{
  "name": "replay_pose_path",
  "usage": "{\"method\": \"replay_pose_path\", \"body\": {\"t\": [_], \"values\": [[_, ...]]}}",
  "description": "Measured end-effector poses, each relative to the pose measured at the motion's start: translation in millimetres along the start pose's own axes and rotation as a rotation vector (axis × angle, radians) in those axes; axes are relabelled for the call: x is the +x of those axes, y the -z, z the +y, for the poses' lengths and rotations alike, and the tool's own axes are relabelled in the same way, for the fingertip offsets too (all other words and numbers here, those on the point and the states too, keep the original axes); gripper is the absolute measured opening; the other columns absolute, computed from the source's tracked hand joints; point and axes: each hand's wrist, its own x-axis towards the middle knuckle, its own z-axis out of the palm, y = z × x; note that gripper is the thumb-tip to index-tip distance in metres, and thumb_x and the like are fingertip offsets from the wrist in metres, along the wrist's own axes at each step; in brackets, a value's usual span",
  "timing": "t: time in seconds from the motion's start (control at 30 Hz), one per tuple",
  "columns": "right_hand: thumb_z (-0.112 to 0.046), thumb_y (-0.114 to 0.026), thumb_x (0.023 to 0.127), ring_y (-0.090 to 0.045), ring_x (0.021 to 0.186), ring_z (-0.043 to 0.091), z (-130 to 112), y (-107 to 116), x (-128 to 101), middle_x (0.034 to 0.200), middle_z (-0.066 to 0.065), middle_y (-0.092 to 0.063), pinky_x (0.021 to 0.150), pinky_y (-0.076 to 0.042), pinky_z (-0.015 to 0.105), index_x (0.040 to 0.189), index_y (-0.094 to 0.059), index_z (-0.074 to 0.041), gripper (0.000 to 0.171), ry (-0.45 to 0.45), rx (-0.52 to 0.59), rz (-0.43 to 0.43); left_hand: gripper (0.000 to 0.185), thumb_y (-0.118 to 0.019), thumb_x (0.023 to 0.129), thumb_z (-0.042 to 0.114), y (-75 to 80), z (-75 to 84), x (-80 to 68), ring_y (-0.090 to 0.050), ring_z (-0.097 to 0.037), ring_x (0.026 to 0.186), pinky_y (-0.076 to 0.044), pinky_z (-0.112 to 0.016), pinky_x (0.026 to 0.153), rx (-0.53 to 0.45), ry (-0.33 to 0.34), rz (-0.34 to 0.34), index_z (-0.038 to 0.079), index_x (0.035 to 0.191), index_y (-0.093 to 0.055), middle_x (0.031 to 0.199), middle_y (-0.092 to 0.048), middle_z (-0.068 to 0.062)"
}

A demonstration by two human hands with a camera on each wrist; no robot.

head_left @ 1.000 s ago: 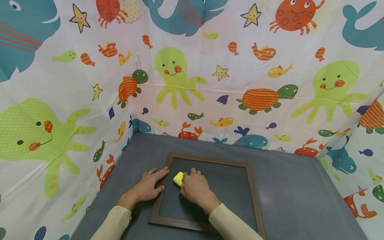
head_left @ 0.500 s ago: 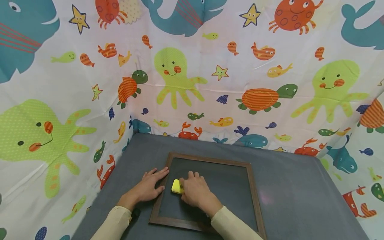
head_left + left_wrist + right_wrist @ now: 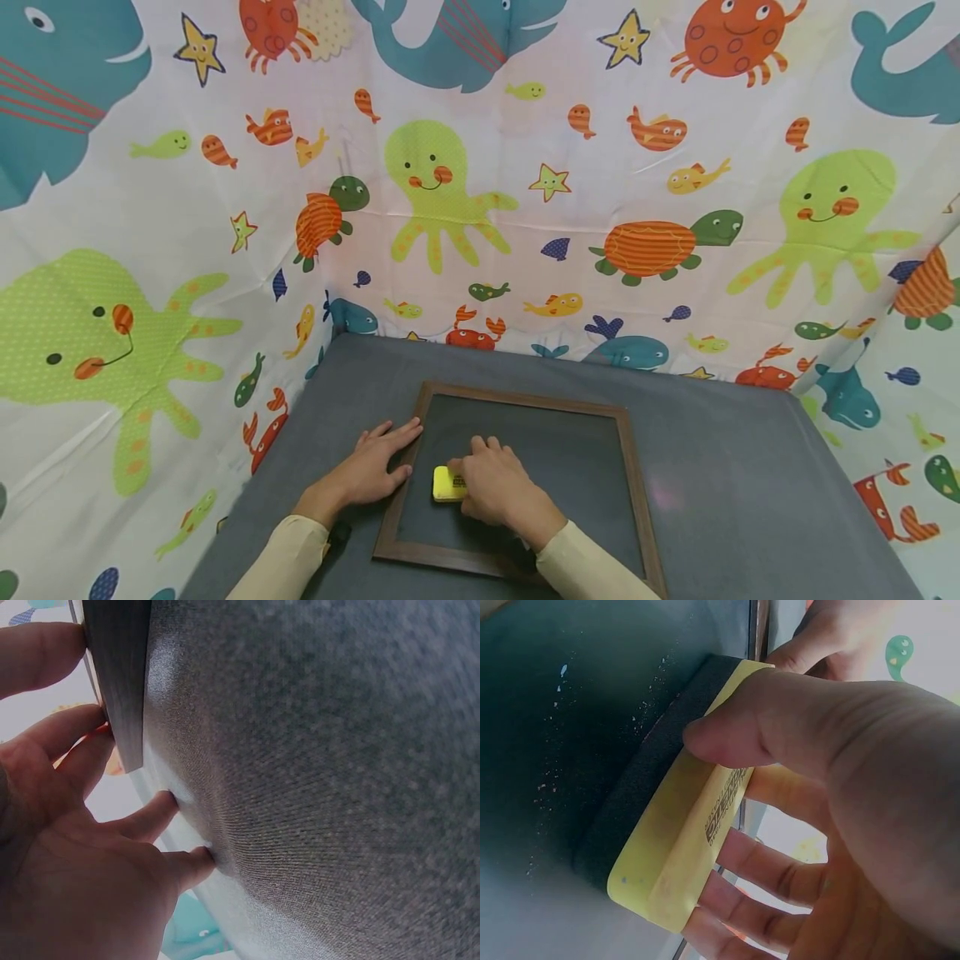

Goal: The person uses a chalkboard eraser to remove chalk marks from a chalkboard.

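Down on the grey-covered surface [image 3: 720, 492] lies a chalkboard [image 3: 570, 467] with a dark writing face bounded by a brown wooden frame [image 3: 636, 492]; the only thing inside that frame is a yellow eraser [image 3: 447, 485] with a black felt underside, sitting flat on the board near its left edge. The right hand [image 3: 491, 492] grips this eraser from above. In the right wrist view, the thumb curls over the yellow top of the eraser [image 3: 682, 847] while the fingers [image 3: 772, 874] wrap along its far side, so the fingers are clamped on the eraser. Pale chalk specks dot the dark board face around the felt.

The left hand [image 3: 371, 471] rests flat just beside the board, its fingers spread and straight. In the left wrist view, the upper fingers [image 3: 37, 652] touch the left rail of the frame [image 3: 120, 682] and the lower ones press on the grey cloth. Both arms wear cream sleeves [image 3: 288, 554].

Behind and on both sides of the surface hangs a white curtain [image 3: 525, 250] printed with green octopuses, striped orange turtles, teal whales, red crabs, yellow stars and small fish, closing the space in like walls.
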Motion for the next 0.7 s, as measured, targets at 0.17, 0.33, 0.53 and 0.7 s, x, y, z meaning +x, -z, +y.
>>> {"method": "replay_pose_path", "body": {"t": [0.17,0.33,0.53,0.7], "values": [[-0.035,-0.090,0.090,-0.051,0.093,0.021,3.1,-3.0,2.0,0.120,0.004,-0.067,0.084,-0.053,0.041,0.145,-0.073,-0.032,0.058,0.011,-0.001,0.006,0.068,-0.070,0.107,0.019,-0.2,-0.7,0.2,-0.021,-0.053,0.166,-0.010,-0.085,0.125,-0.002,-0.001,0.001,0.016,0.170,-0.043,0.180,-0.033,-0.001],[-0.038,-0.092,0.087,-0.051,0.093,0.018,8.4,-5.7,2.7,0.116,0.002,-0.067,0.084,-0.051,0.039,0.143,-0.075,-0.033,0.059,0.028,0.040,0.031,0.068,-0.070,0.107,0.019,0.6,-0.7,-0.2,-0.021,-0.054,0.166,-0.011,-0.085,0.125,0.001,-0.006,0.004,0.016,0.170,-0.043,0.180,-0.033,-0.002],[-0.041,-0.090,0.087,-0.053,0.092,0.017,17.8,-3.0,0.7,0.114,0.001,-0.068,0.082,-0.054,0.039,0.143,-0.075,-0.028,0.060,0.046,0.094,0.096,0.068,-0.070,0.107,0.018,1.6,1.0,-1.7,-0.021,-0.056,0.165,-0.011,-0.086,0.124,0.000,-0.018,0.001,0.015,0.170,-0.043,0.180,-0.034,-0.005],[-0.037,-0.088,0.087,-0.054,0.088,0.017,26.3,9.8,-2.8,0.110,0.003,-0.068,0.075,-0.052,0.035,0.144,-0.075,-0.022,0.061,0.038,0.136,0.176,0.069,-0.070,0.106,0.018,1.1,1.1,-2.4,-0.022,-0.055,0.165,-0.010,-0.085,0.125,0.001,-0.007,0.010,0.014,0.170,-0.044,0.180,-0.034,-0.004]]}}
